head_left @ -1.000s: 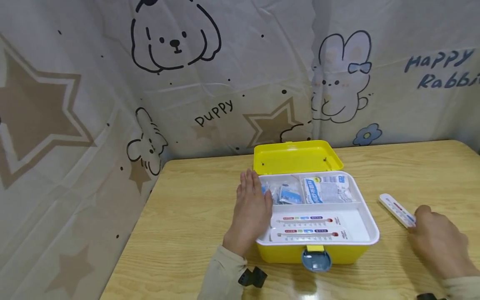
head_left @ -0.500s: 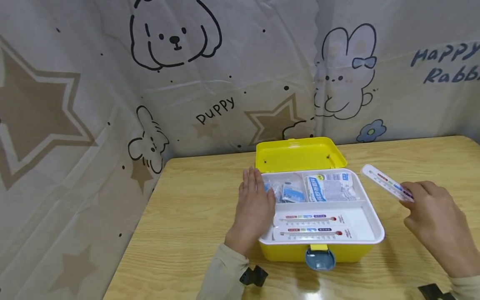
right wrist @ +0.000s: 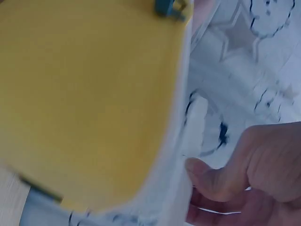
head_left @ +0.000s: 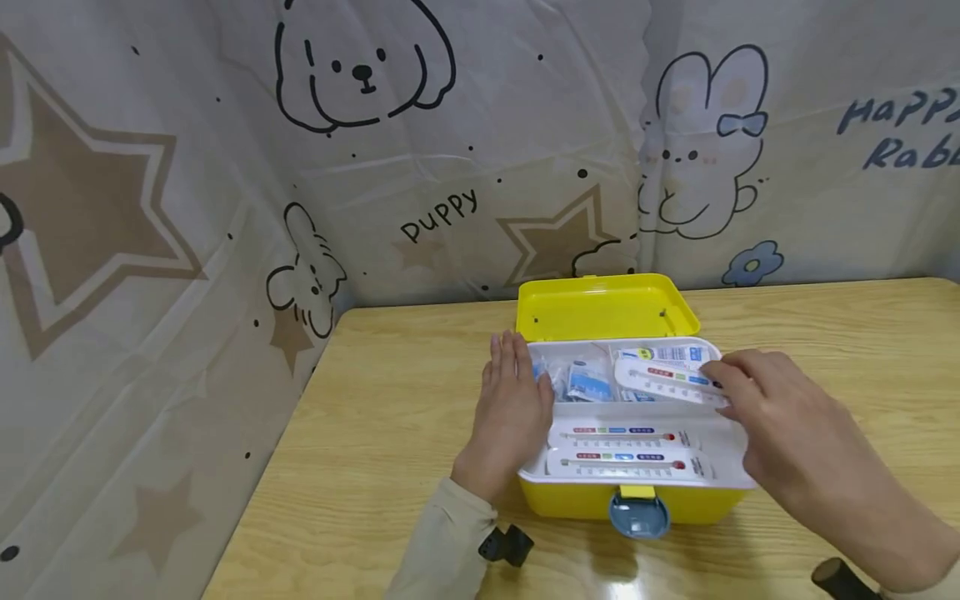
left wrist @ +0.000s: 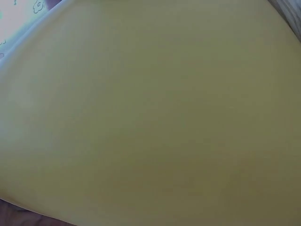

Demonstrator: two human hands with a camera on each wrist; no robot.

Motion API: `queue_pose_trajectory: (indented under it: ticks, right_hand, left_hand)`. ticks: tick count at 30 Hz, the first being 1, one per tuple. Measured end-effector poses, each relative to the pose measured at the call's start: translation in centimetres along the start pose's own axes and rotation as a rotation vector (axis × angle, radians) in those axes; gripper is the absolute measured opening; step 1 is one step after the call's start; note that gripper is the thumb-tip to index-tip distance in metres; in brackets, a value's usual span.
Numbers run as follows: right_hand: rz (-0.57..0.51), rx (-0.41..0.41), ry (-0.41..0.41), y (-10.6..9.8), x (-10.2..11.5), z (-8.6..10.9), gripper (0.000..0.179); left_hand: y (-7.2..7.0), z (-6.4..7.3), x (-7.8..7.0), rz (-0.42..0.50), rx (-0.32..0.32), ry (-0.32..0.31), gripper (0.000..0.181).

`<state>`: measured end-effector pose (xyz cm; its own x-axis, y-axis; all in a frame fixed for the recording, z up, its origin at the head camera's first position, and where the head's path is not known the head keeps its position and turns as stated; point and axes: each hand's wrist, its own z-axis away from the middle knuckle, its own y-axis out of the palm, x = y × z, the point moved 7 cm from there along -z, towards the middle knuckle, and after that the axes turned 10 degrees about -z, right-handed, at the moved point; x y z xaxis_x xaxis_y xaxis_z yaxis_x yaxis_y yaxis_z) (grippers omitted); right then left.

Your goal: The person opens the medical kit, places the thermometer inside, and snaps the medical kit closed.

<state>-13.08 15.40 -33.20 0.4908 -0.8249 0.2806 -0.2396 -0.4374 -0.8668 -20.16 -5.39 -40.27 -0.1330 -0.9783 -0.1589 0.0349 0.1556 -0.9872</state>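
Right hand [head_left: 791, 425] pinches thermometer strip [head_left: 663, 381] by right end; left hand [head_left: 504, 417], fingers straight, against first-aid box [head_left: 558, 502]. I'd carry strip level, clear of divider [head_left: 592, 408].

Through the head feed I make out, front-left of the yellow box [head_left: 558, 502], a creased beige sleeve [head_left: 442, 546] with an angular black block [head_left: 507, 546] at its cuff. Front-right of the box, a dark cylindrical piece [head_left: 846, 577] adjoins another beige sleeve [head_left: 945, 586].

Table [head_left: 375, 417] bearing 1 yellow box [head_left: 566, 502].
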Motion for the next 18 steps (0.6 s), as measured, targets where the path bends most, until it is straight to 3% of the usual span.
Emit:
queue_pose_trajectory:
  ticks: [8, 18]
  right_hand:
    - [0.008, 0.145, -0.088, 2.5, 3.3, -0.7, 0.066]
    - [0.011, 0.239, -0.125, 4.9, 4.0, -1.3, 0.058]
  left_hand:
    - [-0.3, 0.1, 0.1, 0.059, -0.015, 0.004, 0.063]
    - [-0.3, 0.2, 0.1, 0.055, -0.029, 0.016, 0.063]
